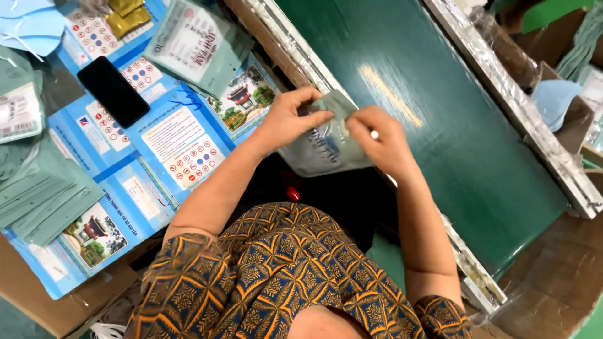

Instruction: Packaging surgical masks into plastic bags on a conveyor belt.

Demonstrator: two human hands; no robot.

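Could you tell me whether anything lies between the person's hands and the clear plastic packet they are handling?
Nothing visible does: the left hand and right hand both already grip the clear packet directly, above the green belt.

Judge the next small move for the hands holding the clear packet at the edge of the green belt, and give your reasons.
Probably press the packet's top edge closed. The left hand and right hand both pinch the clear plastic packet along its upper edge, with pale green contents already showing inside. It is held over the near rail, not yet laid on the green conveyor belt.
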